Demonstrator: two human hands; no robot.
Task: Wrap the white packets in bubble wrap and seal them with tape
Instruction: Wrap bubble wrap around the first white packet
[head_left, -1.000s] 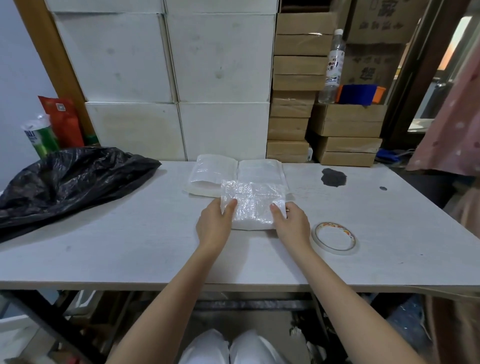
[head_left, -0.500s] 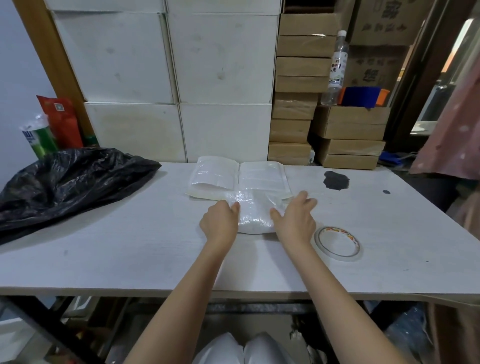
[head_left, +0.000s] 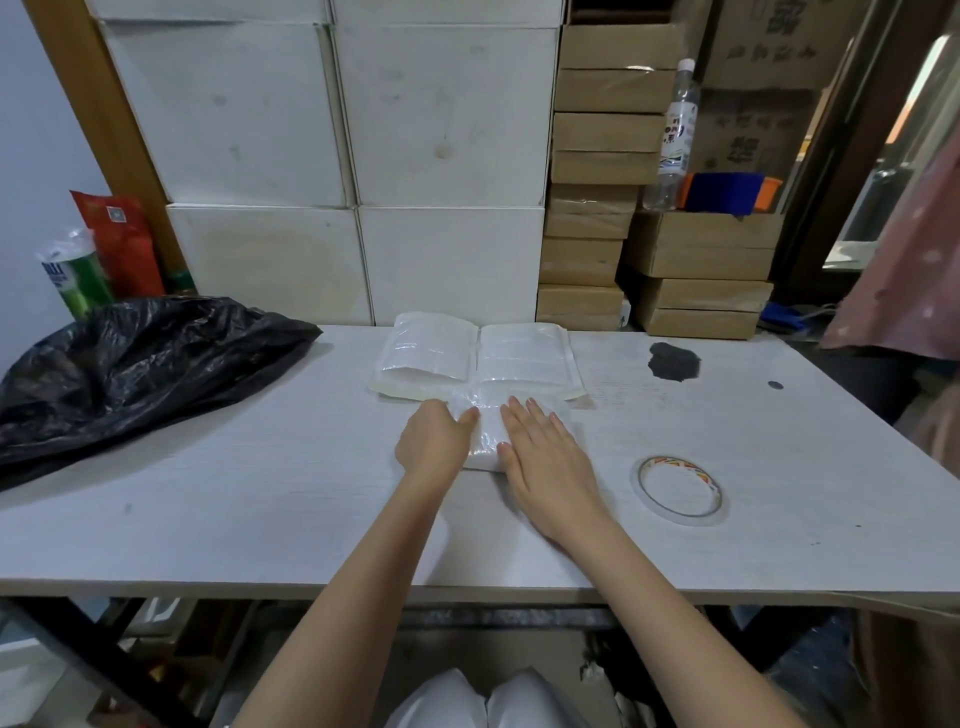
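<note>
Two hands work one bubble-wrapped packet at frame centre, on the counter. Right hand lies flat on top, fingers straight and spread, pressing the wrap down. Left hand sits at the packet's left edge, fingers curled w/ the thumb laid over the wrap, apparently pinching the fold there; exact grip partly hidden.

Just beyond, touching the far edge of the bundle, two stacks of white packets lie side by side, still unwrapped. Tape roll lies flat at right of frame, near the right hand but apart from it. Black plastic bag is heaped at left, well apart.

Judgement: wrap is folded over, not yet taped. Risks from here:
- Bubble wrap is springy; if the right hand lifts to fetch the tape, the flap prob. springs open unless the left hand holds the seam alone.
- Tape end may be stuck flat to the roll; finding it one-handed could be slow, and the fold may drift.
- Bundle touches the stacks behind, so a shove fwd could nudge them askew.
</note>
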